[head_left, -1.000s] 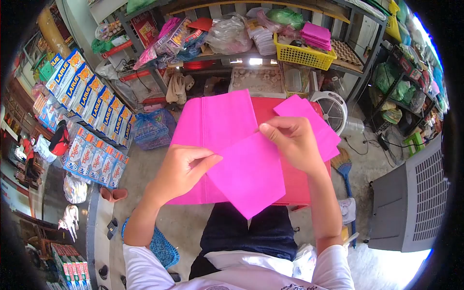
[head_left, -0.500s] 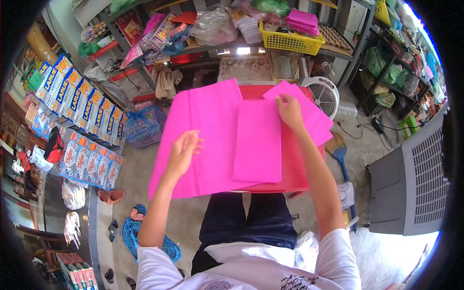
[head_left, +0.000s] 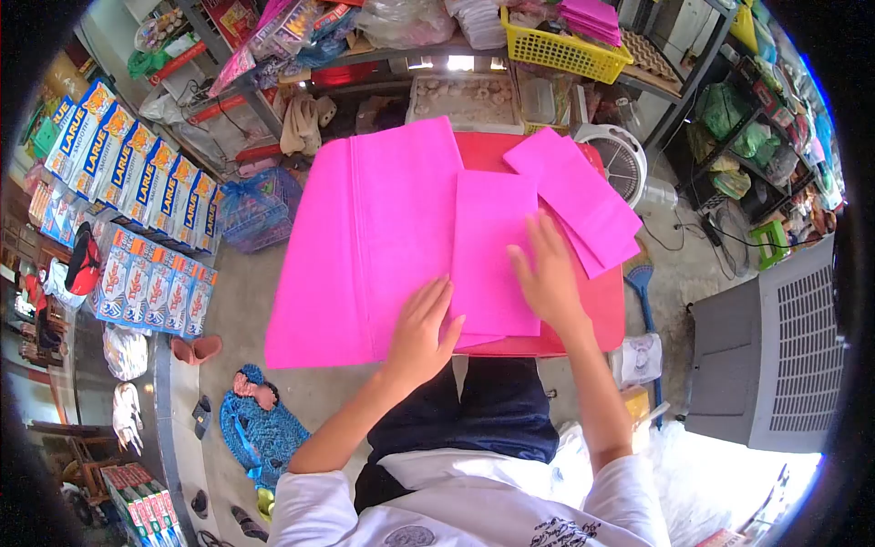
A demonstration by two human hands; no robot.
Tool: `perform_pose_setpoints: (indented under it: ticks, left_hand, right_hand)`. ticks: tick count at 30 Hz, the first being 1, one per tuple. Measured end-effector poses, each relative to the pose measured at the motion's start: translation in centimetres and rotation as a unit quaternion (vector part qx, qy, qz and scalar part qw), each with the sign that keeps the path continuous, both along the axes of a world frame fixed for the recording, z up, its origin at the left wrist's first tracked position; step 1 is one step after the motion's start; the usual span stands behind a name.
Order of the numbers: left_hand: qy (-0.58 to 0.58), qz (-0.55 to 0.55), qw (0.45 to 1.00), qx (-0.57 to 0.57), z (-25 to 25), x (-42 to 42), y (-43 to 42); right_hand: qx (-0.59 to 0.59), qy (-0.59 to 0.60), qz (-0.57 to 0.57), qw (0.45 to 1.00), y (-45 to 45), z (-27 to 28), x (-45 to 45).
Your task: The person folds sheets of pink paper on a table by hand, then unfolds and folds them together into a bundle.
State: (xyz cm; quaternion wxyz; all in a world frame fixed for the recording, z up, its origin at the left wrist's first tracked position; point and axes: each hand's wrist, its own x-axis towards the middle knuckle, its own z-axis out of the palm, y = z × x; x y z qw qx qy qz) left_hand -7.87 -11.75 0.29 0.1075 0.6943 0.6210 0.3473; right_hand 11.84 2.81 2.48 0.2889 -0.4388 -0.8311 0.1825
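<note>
A large bright pink sheet (head_left: 365, 228), with crease lines running down it, covers the left of a red table (head_left: 592, 314). Whether it is paper or cloth I cannot tell. On its right side lies a folded pink rectangle (head_left: 488, 246). My left hand (head_left: 421, 330) rests flat at that rectangle's lower left edge, fingers stretched out and holding nothing. My right hand (head_left: 551, 278) is open, its fingertips and thumb at the rectangle's right edge. Beyond it, at the table's far right, more folded pink pieces (head_left: 579, 196) overlap at a slant.
A white fan (head_left: 629, 155) stands behind the table's right corner. To the right is a large grey slatted appliance (head_left: 775, 337). Beer cartons (head_left: 137, 173) are stacked at the left. A shelf at the back holds a yellow basket (head_left: 565, 53). Slippers (head_left: 196, 349) lie on the floor.
My left hand has come down from above the large sheet, moving right to the folded rectangle's edge. My right hand has left the rectangle's upper right corner and moved nearer, its fingers spreading.
</note>
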Motion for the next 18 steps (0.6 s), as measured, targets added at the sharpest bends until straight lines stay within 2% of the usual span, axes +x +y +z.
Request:
perform_pose_setpoints:
  ticks: [2, 8, 11, 14, 18]
  left_hand:
    - [0.010, 0.007, 1.000, -0.007, -0.5, 0.1, 0.0]
    - [0.019, 0.025, 0.999, 0.010, -1.5, 0.8, 0.4]
    - [0.029, 0.034, 0.999, 0.031, -0.9, 1.0, 0.4]
    - [0.015, 0.013, 0.999, 0.043, 0.1, 1.0, 0.8]
    - [-0.003, 0.031, 0.997, 0.067, 1.5, 0.0, 3.5]
  right_hand:
    - [-0.077, 0.056, -0.069, 0.993, -0.2, -1.7, 1.8]
    - [-0.073, 0.055, -0.057, 0.994, -1.0, -3.2, 2.8]
    - [0.081, -0.038, -0.069, 0.994, -2.0, -1.1, 1.2]
    - [0.046, -0.076, 0.070, 0.994, -4.2, 0.4, -0.4]
    - [0.073, -0.126, 0.144, 0.979, -7.4, -0.9, -1.1]
